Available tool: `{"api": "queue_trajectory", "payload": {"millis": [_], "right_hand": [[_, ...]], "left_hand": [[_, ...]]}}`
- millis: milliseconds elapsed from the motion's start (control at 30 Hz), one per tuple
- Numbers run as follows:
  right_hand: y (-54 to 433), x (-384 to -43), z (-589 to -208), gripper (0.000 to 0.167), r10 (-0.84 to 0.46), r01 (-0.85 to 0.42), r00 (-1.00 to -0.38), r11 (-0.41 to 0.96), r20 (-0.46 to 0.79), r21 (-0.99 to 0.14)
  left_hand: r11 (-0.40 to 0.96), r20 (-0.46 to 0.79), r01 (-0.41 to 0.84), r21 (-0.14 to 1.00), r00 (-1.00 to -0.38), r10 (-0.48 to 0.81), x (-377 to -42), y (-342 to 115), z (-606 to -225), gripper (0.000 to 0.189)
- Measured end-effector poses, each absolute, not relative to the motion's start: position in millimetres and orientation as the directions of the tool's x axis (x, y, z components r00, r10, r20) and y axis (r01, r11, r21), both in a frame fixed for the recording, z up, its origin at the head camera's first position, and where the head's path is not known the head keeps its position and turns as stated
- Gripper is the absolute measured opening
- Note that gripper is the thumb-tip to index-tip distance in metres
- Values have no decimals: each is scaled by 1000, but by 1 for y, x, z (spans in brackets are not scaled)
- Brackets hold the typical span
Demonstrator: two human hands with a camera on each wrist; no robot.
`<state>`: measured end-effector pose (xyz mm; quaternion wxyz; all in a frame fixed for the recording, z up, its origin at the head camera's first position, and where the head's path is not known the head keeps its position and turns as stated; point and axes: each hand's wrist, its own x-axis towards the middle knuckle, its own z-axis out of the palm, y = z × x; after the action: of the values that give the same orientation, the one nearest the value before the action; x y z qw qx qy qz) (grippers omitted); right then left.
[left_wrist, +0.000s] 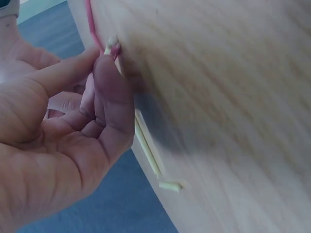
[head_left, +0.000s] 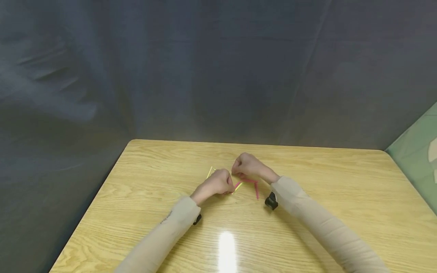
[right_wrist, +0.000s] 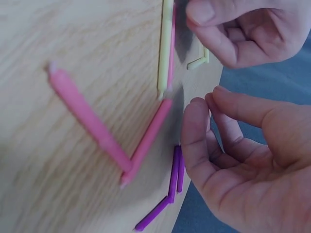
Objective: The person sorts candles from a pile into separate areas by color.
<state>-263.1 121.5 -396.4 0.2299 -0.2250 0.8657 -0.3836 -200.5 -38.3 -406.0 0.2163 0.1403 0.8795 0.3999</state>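
Over a wooden table (head_left: 324, 174), the left hand (head_left: 216, 181) bunches its fingertips near a yellow stick (right_wrist: 165, 48) lying alongside a pink stick (right_wrist: 171, 68); whether it grips either, I cannot tell. The right hand (head_left: 250, 166) has its fingertips together, nothing visible between; a light touch should avoid shifting neighbouring pieces

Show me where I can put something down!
There's bare wood on the table: right, between the right sleeve and green surface; left, between the left sleeve and dark cloth. The middle is crowded with the left hand, right hand and thin sticks.
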Motion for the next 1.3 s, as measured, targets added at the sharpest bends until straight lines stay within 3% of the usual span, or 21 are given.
{"api": "queue_trajectory", "payload": {"millis": [667,1100,1300], "right_hand": [[136,-258,-393,16,-604,-271,-776,578,-180,-770],[141,-256,-392,15,-515,-168,-825,616,-233,-769],[144,-254,-394,15,-498,-159,-837,619,-228,-769]], "left_hand": [[704,-299,67,707,-874,383,-194,-26,-409,22],[759,-323,32,651,-893,314,-194,-19,-407,21],[794,-279,63,605,-917,285,-191,-15,-407,25]]}}
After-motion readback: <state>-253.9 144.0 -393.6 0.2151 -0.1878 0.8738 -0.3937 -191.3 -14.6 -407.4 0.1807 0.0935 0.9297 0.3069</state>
